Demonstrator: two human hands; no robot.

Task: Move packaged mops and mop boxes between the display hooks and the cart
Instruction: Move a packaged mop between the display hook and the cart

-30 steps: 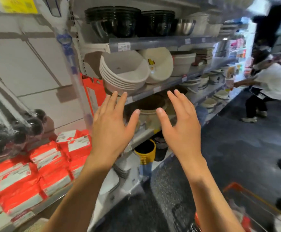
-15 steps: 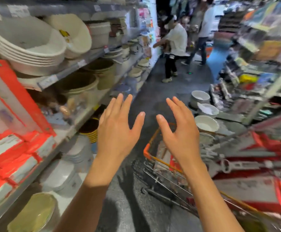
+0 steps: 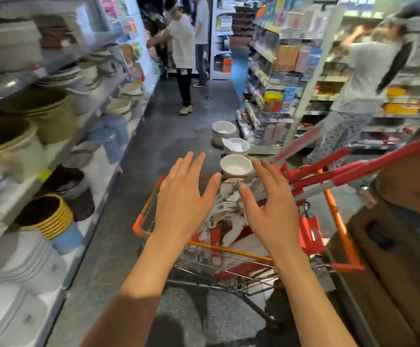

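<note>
just empty hands [image 3: 183, 204] above cart [image 3: 339, 221]

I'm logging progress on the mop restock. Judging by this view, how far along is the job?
Done: can't tell; no display hooks show here. In hand: nothing. The left hand and right hand are both open and empty, above the cart. Left: red-and-white mop packages lie in the cart, and red-handled mops lean out over its right side, so plenty looks unmoved.
</note>
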